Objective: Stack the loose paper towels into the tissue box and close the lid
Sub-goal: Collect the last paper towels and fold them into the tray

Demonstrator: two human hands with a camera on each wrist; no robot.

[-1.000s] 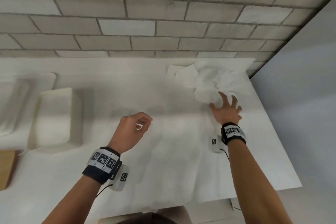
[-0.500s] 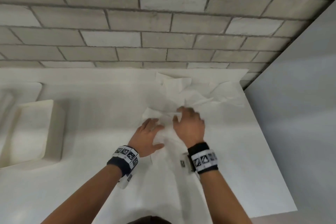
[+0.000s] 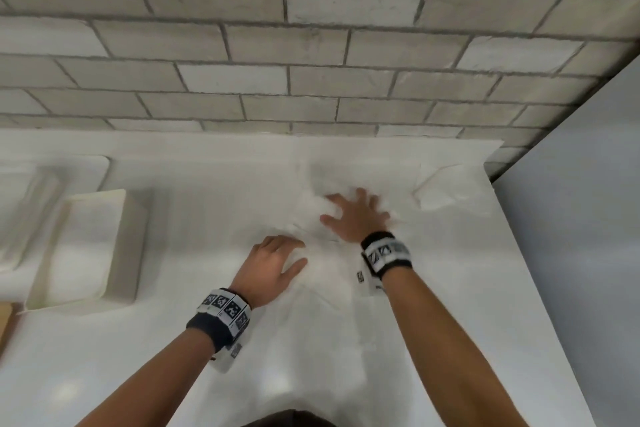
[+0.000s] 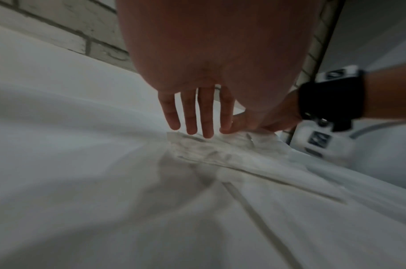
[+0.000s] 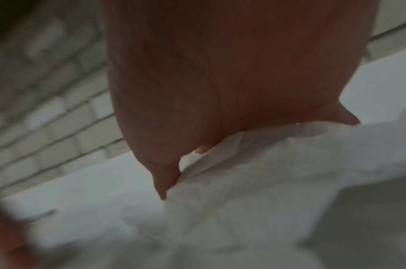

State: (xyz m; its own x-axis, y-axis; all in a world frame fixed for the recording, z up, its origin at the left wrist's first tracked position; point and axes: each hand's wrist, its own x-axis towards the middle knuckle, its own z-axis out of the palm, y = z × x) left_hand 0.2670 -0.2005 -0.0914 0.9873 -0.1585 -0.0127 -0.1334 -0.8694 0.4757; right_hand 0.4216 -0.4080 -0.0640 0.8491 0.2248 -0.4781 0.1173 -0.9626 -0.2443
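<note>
A crumpled pile of white paper towels (image 3: 311,215) lies mid-table on the white cloth. My right hand (image 3: 356,215) lies flat on it with fingers spread. My left hand (image 3: 277,260) rests beside it, nearer to me, straight fingers (image 4: 192,116) touching the pile's edge (image 4: 220,147). In the right wrist view my palm (image 5: 220,91) presses on the rumpled towels (image 5: 266,172). One more loose towel (image 3: 446,191) sits at the far right corner. The cream tissue box (image 3: 128,239) stands open at the left, apart from both hands.
A pale lid-like piece (image 3: 41,204) lies behind and left of the box. A wooden edge (image 3: 5,322) shows at the lower left. The brick wall (image 3: 311,80) closes the back. The table's right edge (image 3: 519,270) drops off by a grey wall.
My right hand went from reaching the far-right pile to pressing flat on towels dragged toward the middle. My left hand, earlier loosely curled above the table, came down straight onto them.
</note>
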